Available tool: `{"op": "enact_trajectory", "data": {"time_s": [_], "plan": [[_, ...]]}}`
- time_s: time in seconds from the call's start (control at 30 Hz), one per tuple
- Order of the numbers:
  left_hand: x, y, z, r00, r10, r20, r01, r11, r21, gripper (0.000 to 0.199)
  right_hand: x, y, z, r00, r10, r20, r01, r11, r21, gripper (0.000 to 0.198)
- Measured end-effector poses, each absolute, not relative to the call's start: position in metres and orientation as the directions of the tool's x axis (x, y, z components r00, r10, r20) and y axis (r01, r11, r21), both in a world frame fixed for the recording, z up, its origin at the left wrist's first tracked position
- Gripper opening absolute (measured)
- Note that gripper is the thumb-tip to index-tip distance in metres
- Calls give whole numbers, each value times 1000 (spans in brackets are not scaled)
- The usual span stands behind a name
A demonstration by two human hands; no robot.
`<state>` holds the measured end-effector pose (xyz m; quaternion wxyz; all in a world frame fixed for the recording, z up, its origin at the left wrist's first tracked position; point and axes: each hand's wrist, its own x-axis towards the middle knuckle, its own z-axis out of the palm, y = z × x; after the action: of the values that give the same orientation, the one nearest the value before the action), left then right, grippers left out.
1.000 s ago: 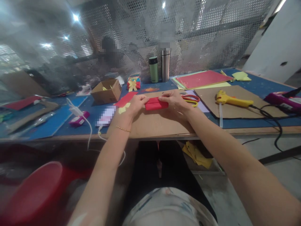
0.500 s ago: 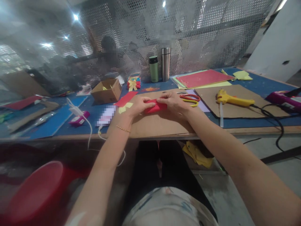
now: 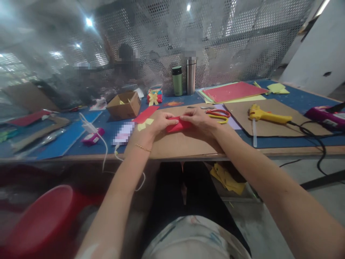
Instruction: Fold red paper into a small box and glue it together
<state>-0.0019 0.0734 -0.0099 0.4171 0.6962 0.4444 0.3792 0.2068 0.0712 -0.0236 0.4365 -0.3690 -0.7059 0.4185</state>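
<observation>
A folded piece of red paper (image 3: 178, 125) lies on a brown cardboard sheet (image 3: 183, 144) at the table's front middle. My left hand (image 3: 159, 122) pinches its left end and my right hand (image 3: 199, 120) pinches its right end, fingertips pressing along the top fold. Both hands cover most of the paper; only its middle strip shows. Red-and-yellow scissors (image 3: 219, 114) lie just right of my right hand. A loose red sheet (image 3: 145, 114) and yellow scraps (image 3: 144, 124) lie just left of my left hand.
A yellow glue gun (image 3: 266, 116) with a black cord rests on cardboard at the right. Red and yellow paper sheets (image 3: 231, 90), a green flask (image 3: 177, 80), a steel flask (image 3: 191, 75), a small carton (image 3: 124, 104) and a paper bow (image 3: 154, 96) stand behind. A red stool (image 3: 40, 219) sits lower left.
My hands have closed in over the red paper and pressed it flatter on the cardboard; less of it shows than a second ago.
</observation>
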Motion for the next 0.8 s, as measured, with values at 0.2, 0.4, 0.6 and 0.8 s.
{"op": "enact_trajectory", "data": {"time_s": [0.2,0.4,0.6,0.8], "plan": [[-3,76,-11,389,907,160,323,-296,899,22,207,74,-19,-388,862,327,204,426,-881,35],[-1,78,-14,410,902,132,336,-284,898,25,206,78,-18,-374,850,371,232,473,-850,28],[5,71,-12,356,913,198,229,-290,929,23,205,70,-16,-382,866,321,227,425,-876,34],[5,73,-8,305,921,242,272,-328,905,20,207,72,-22,-329,905,271,165,338,-927,41]]}}
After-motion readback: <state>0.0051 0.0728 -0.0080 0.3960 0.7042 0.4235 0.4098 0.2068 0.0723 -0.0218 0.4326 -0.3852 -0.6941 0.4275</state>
